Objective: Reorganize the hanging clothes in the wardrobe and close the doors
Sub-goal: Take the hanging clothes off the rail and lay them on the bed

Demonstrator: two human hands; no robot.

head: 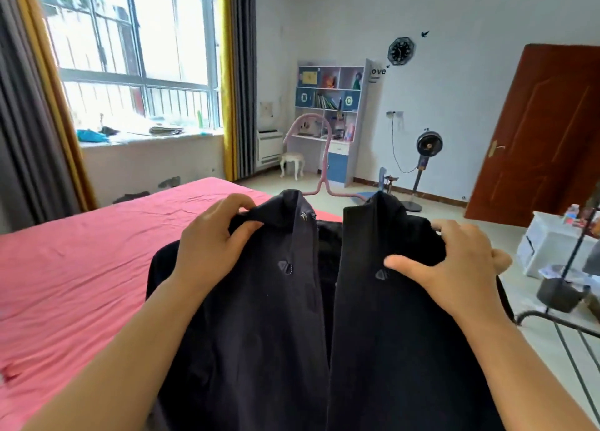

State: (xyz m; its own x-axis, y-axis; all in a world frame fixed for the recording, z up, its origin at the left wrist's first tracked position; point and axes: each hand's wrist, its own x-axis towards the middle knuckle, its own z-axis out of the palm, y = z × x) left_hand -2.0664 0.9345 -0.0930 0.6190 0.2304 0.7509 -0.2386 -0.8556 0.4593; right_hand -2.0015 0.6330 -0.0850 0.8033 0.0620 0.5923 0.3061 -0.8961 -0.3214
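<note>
While the left hand [207,236] has its fingers [233,203] curled over the left shoulder of a dark jacket [292,317], pinching the cloth w/ the thumb, the right hand [454,262] lies on the right shoulder, fingers spread and bent over the fabric, gripping it. Jacket is open at the front, held up betw. both hands on a pink hanger [319,171] whose hook sticks up above the collar. Pink bed [81,268] lies to the left; brown door [535,138] at far right.

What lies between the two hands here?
In the head view, the dark jacket spans the stretch between left hand and right hand, open-fronted on a pink hanger; both hands grip it.
</note>
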